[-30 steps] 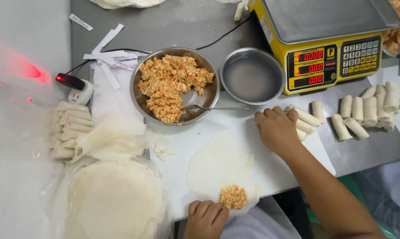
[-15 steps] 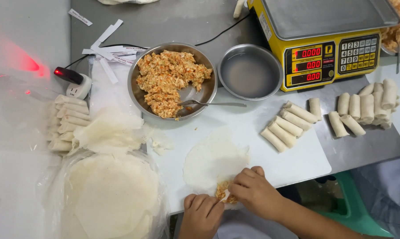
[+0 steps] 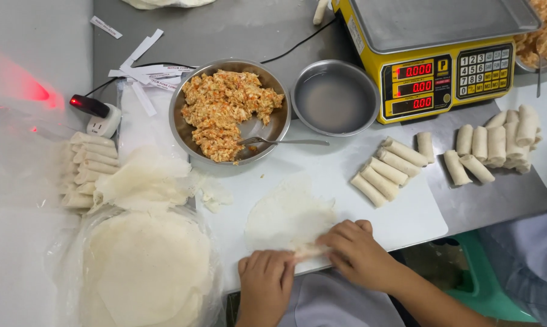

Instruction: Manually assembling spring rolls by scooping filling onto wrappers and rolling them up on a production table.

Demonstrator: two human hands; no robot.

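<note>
Both hands are pressing on a thin, round, pale translucent wrapper (image 3: 288,216) lying on the white cutting board (image 3: 406,212); the left hand (image 3: 265,281) and right hand (image 3: 355,251) are pinching its folded near edge, fingers curled over it. Beyond, a round steel bowl (image 3: 273,124) is holding crumbly orange filling (image 3: 225,109) and a metal fork (image 3: 282,142); a smaller steel dish (image 3: 335,97) is holding clear liquid. Smooth finished rolls (image 3: 385,171) are lying alongside.

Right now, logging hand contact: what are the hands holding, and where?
Both hands, left hand and right hand, grip the round wrapper at its folded near edge.
</note>
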